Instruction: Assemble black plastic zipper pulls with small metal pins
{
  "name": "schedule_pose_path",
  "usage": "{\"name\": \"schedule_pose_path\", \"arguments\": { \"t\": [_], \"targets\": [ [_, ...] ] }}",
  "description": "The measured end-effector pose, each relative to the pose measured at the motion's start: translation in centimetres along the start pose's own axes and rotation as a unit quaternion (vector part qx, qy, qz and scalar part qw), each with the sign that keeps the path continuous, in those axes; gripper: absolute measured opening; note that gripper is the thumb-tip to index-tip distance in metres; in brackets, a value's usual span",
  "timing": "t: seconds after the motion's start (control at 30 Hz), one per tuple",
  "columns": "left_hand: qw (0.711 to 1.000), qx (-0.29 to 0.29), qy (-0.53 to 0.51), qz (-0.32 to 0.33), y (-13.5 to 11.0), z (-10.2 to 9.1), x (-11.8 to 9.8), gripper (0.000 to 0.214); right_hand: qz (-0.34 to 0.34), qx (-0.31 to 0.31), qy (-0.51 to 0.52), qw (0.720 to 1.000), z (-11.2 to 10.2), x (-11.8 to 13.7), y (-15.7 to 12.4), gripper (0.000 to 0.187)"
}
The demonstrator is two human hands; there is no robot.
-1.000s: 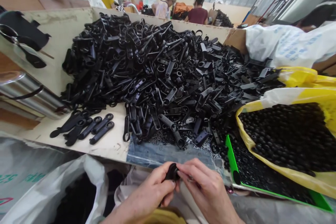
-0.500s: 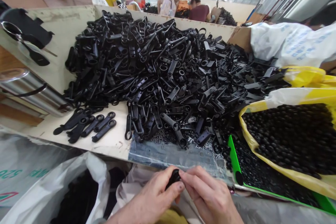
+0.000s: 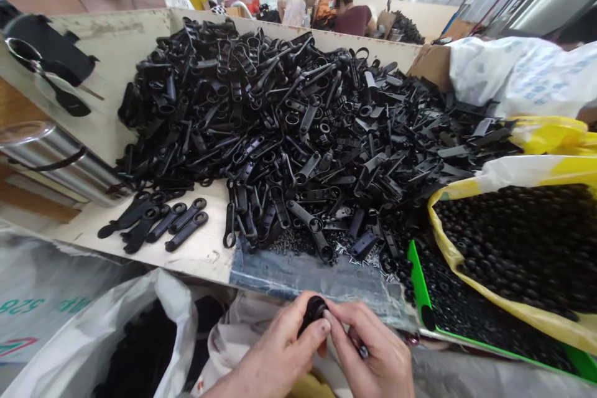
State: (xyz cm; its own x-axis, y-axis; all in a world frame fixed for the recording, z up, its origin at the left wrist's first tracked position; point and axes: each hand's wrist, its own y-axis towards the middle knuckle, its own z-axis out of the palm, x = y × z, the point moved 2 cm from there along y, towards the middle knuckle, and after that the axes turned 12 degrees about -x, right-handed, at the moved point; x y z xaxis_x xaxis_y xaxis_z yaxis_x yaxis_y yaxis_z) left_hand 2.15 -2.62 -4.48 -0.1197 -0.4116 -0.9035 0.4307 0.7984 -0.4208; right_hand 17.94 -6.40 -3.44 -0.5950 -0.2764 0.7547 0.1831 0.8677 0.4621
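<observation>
Just in front of the bench edge, my left hand (image 3: 284,342) is closed around a black plastic part with a rounded, ring-like end (image 3: 316,307). Most of that part is hidden by the fingers. My right hand (image 3: 368,339) meets it from the right, thumb and forefinger pinched at the rounded end. What those fingertips hold is too small to make out. A small shiny metal piece (image 3: 363,351) shows among the lower fingers of the right hand. Beyond both hands lies a grey-blue work mat (image 3: 298,273) with small silver pins (image 3: 361,255) scattered along its back.
A large heap of black plastic parts (image 3: 261,118) fills the bench. Several ring-ended handles (image 3: 186,224) lie at left, near a steel flask (image 3: 60,158). On the right are a green tray (image 3: 418,280) and a yellow-rimmed bag (image 3: 443,224). A white sack (image 3: 181,317) stands lower left.
The black part has turned slightly in my left hand, showing more of its rounded end. My right fingers have shifted on it, and a shiny metal piece now shows in that hand.
</observation>
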Motion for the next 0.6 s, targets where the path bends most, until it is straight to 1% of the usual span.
{"name": "schedule_pose_path", "arguments": {
  "t": [0.1,0.2,0.3,0.37,0.43,0.5,0.57,0.6],
  "targets": [
    [1.0,0.004,0.023,0.006,-0.1,0.0,-0.5,0.029,0.01,-0.009,0.008,1.0,0.1,-0.1,-0.6,0.021],
    [0.994,-0.013,0.111,0.004,-0.4,-0.2,-0.9,0.033,-0.006,0.011,0.008,1.0,-0.3,0.1,-0.3,0.023],
    [0.984,-0.031,0.178,-0.006,-0.7,-0.5,-0.9,0.05,-0.013,0.02,0.013,1.0,-0.8,0.2,0.0,0.024],
    [0.982,-0.026,0.187,-0.003,-1.0,-0.6,-1.1,0.054,-0.004,0.022,0.028,0.999,-1.0,0.2,0.0,0.025],
    [0.985,-0.017,0.172,0.001,-1.3,-0.7,-1.6,0.047,0.039,0.021,0.046,0.998,-1.1,0.1,-0.1,0.025],
    [0.993,0.018,0.113,-0.008,-1.6,-0.7,-2.4,0.041,0.131,0.017,0.082,0.988,-1.1,-0.3,-0.4,0.029],
    [0.996,0.074,0.053,-0.015,-1.8,-0.8,-3.0,0.039,0.243,0.011,0.142,0.96,-0.7,-0.6,-0.7,0.043],
    [0.995,0.087,0.047,-0.009,-1.9,-1.0,-3.2,0.038,0.291,0.009,0.174,0.941,-0.4,-0.7,-0.8,0.049]
  ]
}}
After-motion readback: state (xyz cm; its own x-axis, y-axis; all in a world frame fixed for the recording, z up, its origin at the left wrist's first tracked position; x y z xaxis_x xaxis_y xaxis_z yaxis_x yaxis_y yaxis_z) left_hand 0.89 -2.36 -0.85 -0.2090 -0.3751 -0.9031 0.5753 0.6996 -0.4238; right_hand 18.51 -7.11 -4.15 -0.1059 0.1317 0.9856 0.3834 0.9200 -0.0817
